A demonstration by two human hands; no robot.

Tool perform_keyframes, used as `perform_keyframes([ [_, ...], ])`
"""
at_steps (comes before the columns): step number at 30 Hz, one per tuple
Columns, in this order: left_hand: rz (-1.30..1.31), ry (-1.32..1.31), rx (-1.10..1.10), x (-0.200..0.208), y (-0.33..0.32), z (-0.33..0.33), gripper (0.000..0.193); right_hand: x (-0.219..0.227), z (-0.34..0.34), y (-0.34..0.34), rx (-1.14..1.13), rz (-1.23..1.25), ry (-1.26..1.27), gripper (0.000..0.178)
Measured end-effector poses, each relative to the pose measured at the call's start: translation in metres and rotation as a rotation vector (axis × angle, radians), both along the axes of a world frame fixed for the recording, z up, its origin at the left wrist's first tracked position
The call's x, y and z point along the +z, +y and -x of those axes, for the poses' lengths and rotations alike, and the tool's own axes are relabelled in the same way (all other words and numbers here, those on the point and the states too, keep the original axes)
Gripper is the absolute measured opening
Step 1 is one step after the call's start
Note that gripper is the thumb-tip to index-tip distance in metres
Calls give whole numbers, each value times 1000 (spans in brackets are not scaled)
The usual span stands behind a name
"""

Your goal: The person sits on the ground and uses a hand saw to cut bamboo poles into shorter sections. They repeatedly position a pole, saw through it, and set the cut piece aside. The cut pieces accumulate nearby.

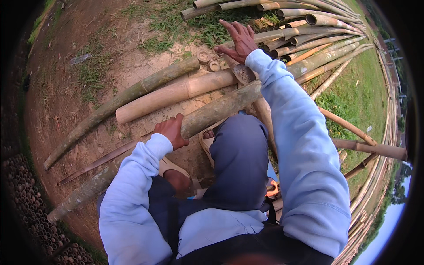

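A long mottled green-grey bamboo pole [223, 105] runs slantwise across my lap, from the lower left to the upper right. My left hand [172, 131] is wrapped over it, thumb and fingers closed around its upper side. Farther up, my right hand [242, 42] has its fingers spread and holds nothing. It hovers by a wooden post [244, 75] whose upper end lies beside the pole; whether the palm touches anything beneath is hidden. Beyond the pole lie a thick tan bamboo piece [176, 93] and a curved green bamboo piece [128, 95].
Many bamboo poles [327, 20] are piled at the upper right, open ends facing me. Cut bamboo rings [204, 57] lie on the dirt. An orange handle [273, 188] shows beside my knee. Stacked bamboo ends [26, 194] fill the lower left.
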State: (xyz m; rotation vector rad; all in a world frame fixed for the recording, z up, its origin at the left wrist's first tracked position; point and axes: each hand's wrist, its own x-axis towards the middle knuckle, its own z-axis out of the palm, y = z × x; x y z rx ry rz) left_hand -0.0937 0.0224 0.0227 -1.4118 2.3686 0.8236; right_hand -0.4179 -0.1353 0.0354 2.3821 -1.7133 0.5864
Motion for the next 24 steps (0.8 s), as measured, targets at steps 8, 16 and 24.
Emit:
perform_keyframes([
  [8,-7,-22,-29,13,-20,-33,69,51,87,131,-226,146,-241,69],
  [16,103,-68,87,34,-35,-168,83,17,72,236,-320,41,-302,63],
  [24,36,-100,118,-7,-54,-221,79,-84,3,215,25,-635,-419,43],
])
